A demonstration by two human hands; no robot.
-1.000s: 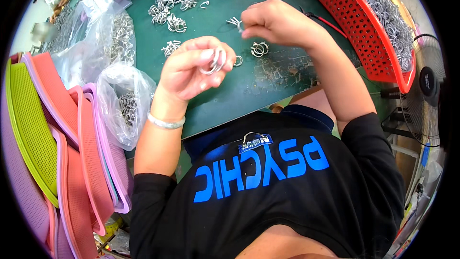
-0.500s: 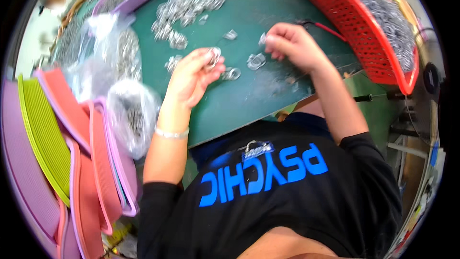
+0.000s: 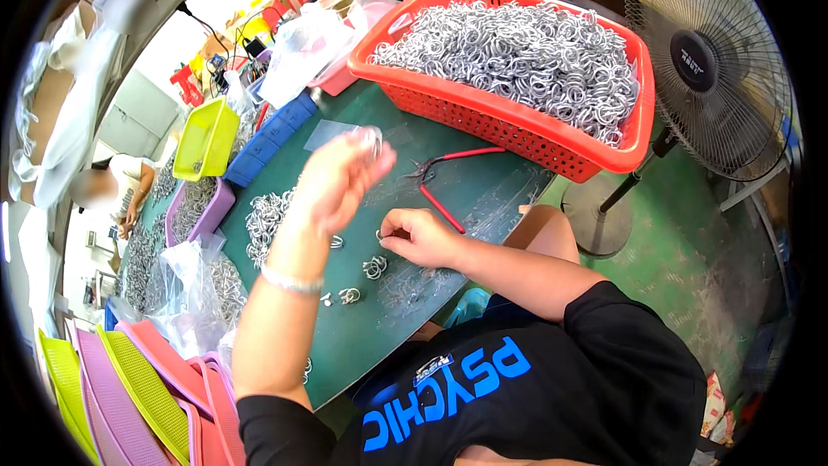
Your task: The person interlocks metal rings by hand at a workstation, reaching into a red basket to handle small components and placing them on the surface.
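My left hand [image 3: 332, 181], with a bracelet at its wrist, is raised above the green table [image 3: 397, 319]. Its fingers are curled around shiny metal rings [image 3: 372, 141]. Lower and to the right, my right hand [image 3: 421, 238] pinches a small metal ring [image 3: 379, 234] between thumb and forefinger, close to the tabletop. Just below that lies a small cluster of linked rings [image 3: 374, 267], and another cluster [image 3: 349, 296] sits nearer to me. A larger pile of rings [image 3: 266, 223] is partly hidden behind my left forearm. Red-handled pliers [image 3: 442, 210] lie beyond my right hand.
A red basket [image 3: 492, 108] full of metal rings stands at the far right of the table, beside a standing fan [image 3: 690, 60]. Blue [image 3: 274, 142], yellow-green [image 3: 207, 140] and purple bins [image 3: 216, 211] line the left. Stacked baskets [image 3: 142, 380] fill the lower left. A person [image 3: 129, 181] sits farther off.
The view has turned, bringing the whole red basket, the fan and the pliers into sight. My left hand has risen away from the table with its rings; my right hand still pinches a small piece.
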